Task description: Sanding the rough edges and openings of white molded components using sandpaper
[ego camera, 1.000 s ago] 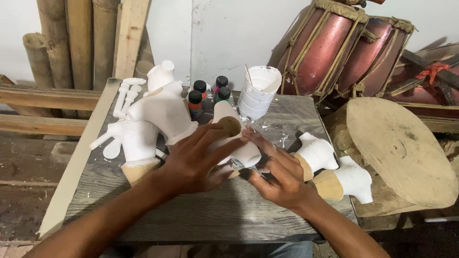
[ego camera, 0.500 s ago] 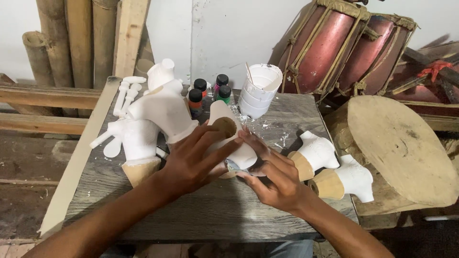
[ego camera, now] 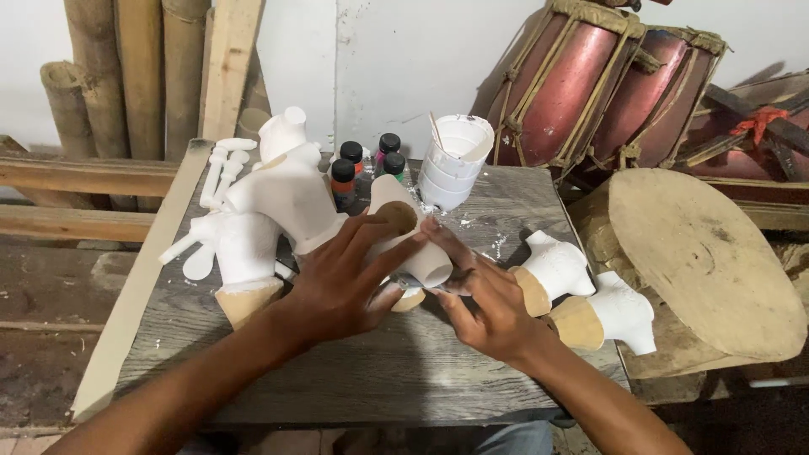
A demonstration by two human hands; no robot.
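My left hand point(ego camera: 341, 282) grips a white-painted wooden figure piece point(ego camera: 403, 234) with a bare wood end, held just above the grey table point(ego camera: 354, 379). My right hand point(ego camera: 480, 299) holds the same piece from the right, fingertips on its upper edge, with a small metal tool pinched under it. Other white-painted wooden figure parts stand to the left point(ego camera: 278, 202) and lie to the right point(ego camera: 556, 270) of my hands.
Small paint bottles point(ego camera: 344, 179) with dark caps and a white paint-smeared cup point(ego camera: 455, 160) with a stick stand at the table's back. A round wooden block point(ego camera: 699, 261) sits at right, red drums point(ego camera: 590, 84) behind, bamboo poles point(ego camera: 93, 76) at left.
Both hands have tilted and raised the white piece slightly; my right fingers have moved up onto its top edge.
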